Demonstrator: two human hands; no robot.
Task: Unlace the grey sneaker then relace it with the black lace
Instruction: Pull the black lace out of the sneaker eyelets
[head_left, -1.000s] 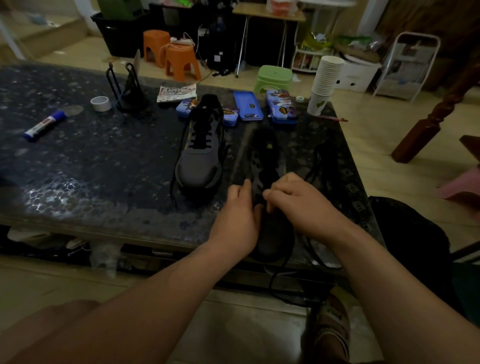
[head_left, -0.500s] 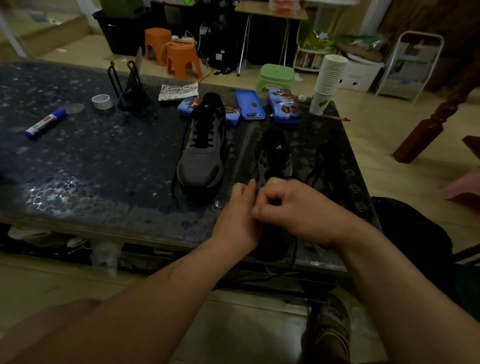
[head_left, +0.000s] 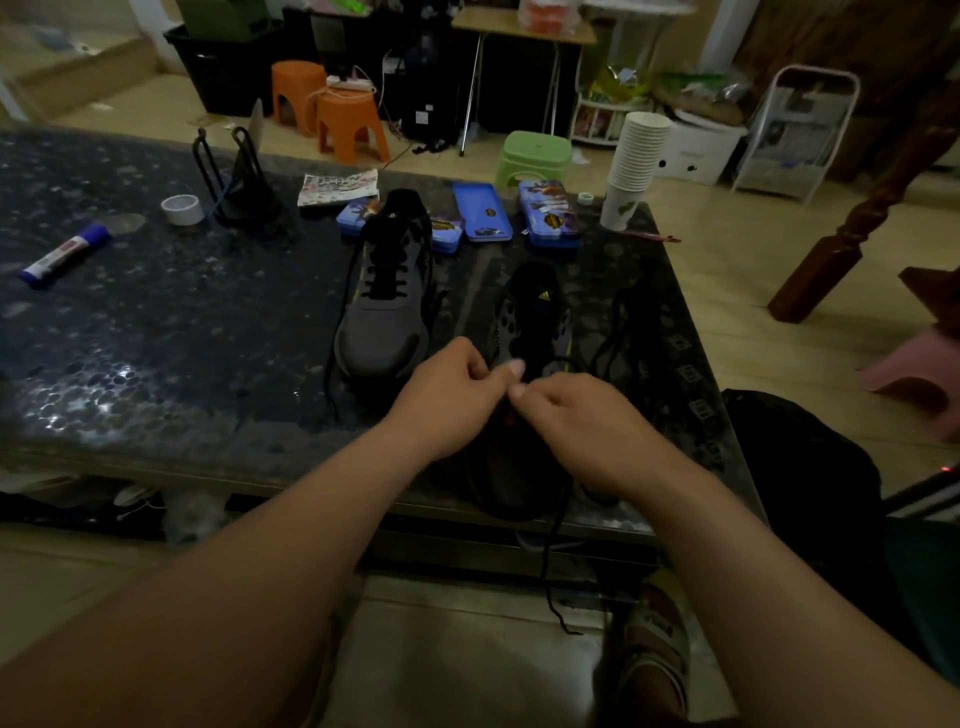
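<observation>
Grey sneaker (head_left: 524, 332) lies toe-first at the dark table (head_left: 156, 322) edge, black lace (head_left: 553, 551) dangling over it. Left hand (head_left: 447, 400) and right hand (head_left: 576, 421) pinch together above its eyelets; whether either grip holds lace is unclear.

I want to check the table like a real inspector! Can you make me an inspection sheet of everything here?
Surface: dark speckled table, shiny.
Job's things: near sneaker being worked on; second grey sneaker laced in black; black lace hanging off the table edge.
Clutter: glue stick, tape roll, blue tins, paper cups.
Hands: left hand and right hand pinching at the near sneaker.
Cables: power strip on an orange stool.
Surroundings: stools, shelves, wooden floor.
</observation>
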